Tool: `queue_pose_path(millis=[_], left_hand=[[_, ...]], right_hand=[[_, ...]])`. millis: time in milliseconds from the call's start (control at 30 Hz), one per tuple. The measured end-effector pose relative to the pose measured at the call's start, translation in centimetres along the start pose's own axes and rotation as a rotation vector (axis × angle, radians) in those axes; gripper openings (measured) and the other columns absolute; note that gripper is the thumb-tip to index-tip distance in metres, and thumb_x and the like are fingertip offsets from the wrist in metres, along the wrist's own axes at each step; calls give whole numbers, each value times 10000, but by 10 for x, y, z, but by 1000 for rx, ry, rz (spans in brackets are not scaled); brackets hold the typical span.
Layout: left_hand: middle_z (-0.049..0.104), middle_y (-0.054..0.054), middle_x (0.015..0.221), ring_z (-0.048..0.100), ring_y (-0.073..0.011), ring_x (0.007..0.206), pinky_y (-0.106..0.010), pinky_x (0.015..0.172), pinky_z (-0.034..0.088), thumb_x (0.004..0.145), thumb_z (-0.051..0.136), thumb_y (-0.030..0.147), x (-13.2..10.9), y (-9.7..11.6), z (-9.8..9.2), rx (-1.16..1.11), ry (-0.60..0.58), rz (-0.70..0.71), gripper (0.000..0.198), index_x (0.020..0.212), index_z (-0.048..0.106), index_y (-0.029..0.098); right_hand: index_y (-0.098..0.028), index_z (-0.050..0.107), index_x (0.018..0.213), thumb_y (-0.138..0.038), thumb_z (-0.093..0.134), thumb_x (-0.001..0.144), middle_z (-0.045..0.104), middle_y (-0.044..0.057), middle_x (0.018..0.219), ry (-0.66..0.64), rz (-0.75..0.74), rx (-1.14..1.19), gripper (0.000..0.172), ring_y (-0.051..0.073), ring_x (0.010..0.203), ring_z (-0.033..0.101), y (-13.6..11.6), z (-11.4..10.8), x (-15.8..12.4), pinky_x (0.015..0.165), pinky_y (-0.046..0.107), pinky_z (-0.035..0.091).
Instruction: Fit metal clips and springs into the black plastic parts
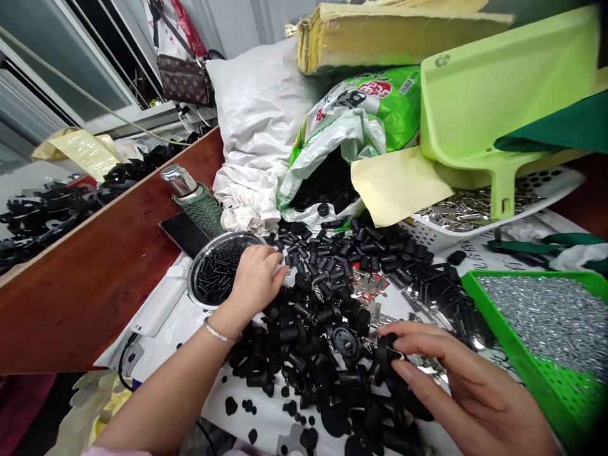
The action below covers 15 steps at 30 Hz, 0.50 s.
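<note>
A heap of small black plastic parts [332,297] covers the white spotted cloth in front of me. My left hand [254,278] reaches into the heap beside a round metal bowl [199,266] of black pieces, its fingers curled on the parts; what they grip is hidden. My right hand [451,373] is lower right, with thumb and fingers closed round a black round part [387,354]. Small shiny metal pieces [370,282] lie mixed among the black parts.
A green tray [503,335] of small metal pieces stands at the right. Behind are a white perforated tray [560,187], a light green scoop [498,95], a green-white bag [351,126] spilling black parts, and a white sack [256,107]. A bottle [187,190] and phone [183,231] lie left.
</note>
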<state>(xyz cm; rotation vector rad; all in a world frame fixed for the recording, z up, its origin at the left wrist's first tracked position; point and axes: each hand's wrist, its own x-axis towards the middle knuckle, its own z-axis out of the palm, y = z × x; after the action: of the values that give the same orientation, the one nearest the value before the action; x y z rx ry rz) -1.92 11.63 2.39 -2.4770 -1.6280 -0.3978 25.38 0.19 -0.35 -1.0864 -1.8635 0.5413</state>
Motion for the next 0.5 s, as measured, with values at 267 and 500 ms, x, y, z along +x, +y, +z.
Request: queue_pose_path(millis=[267,500], left_hand=[[584,-158,1108,411,-357,1166,-553,1005,237,732,609,316,49,-5,37,199,-183,-29,196,740,702,144],[566,-176,1149,393,-383,1189,-595,1004,203,711,622,219,48,-5,35,128,-219,-45,127,783,682,133]], right_hand=[[-228,502,1009,-162,552,814,607,61,1066,31,-21,14,212,163,1002,593,-2,-7,-8,831,229,524],[-243,507,1016,-175,573,803,612,58,1081,10,20,13,233,180,1004,597,-4,-6,-10,825,267,533]])
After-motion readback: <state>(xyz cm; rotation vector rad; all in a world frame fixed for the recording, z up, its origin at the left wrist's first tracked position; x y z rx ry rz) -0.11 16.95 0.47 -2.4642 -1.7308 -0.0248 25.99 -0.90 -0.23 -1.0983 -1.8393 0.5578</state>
